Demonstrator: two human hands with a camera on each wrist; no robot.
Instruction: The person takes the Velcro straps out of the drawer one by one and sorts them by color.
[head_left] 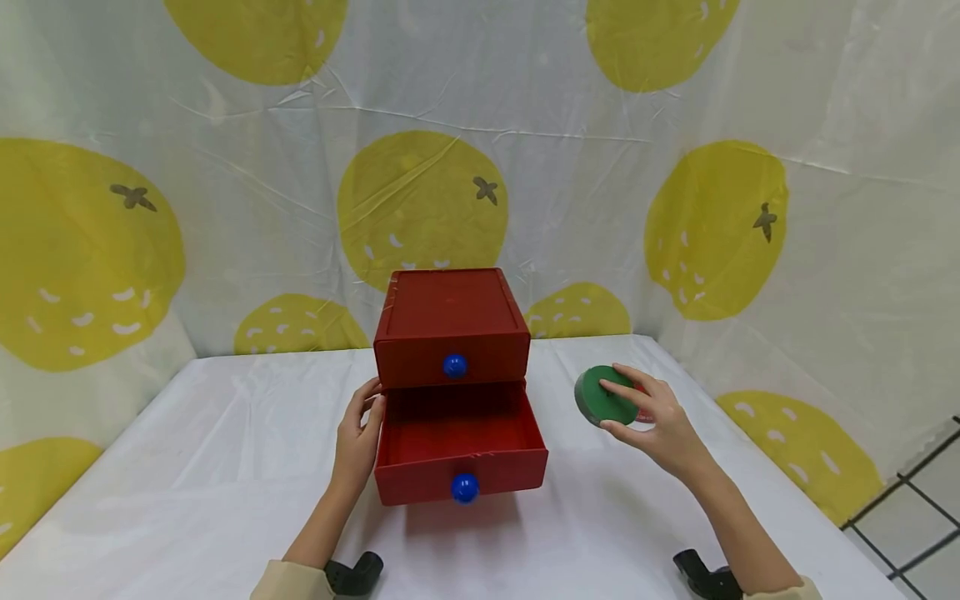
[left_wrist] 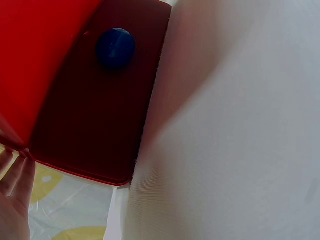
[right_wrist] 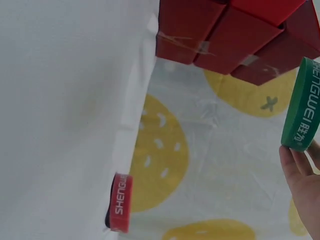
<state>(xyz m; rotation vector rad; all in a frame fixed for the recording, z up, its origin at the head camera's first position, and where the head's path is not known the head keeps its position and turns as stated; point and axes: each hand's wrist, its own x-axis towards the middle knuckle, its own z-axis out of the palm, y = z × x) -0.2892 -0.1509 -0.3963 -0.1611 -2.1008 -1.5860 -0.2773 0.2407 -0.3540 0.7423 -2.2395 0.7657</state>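
A red drawer box (head_left: 452,304) with blue knobs stands in mid-table. Its upper drawer (head_left: 412,360) is closed, while the lower drawer (head_left: 457,421) is pulled out, its visible inside bare. My left hand (head_left: 358,442) touches the box's left side, fingers fairly straight against the edge in the left wrist view. To the right of the box, my right hand (head_left: 663,425) pinches a green tape roll (head_left: 603,396) by its rim, above the table. White SHENGWEI lettering runs around that roll in the right wrist view. Behind the hand, a red tape roll (right_wrist: 120,202) sits on the table, mostly hidden in the head view.
A white cloth covers the table (head_left: 225,467). Hanging behind and around it is a pale curtain (head_left: 570,208) with yellow fruit prints. A dark wire grid (head_left: 915,500) stands past the right edge. Black wrist mounts (head_left: 356,575) sit by both sleeves.
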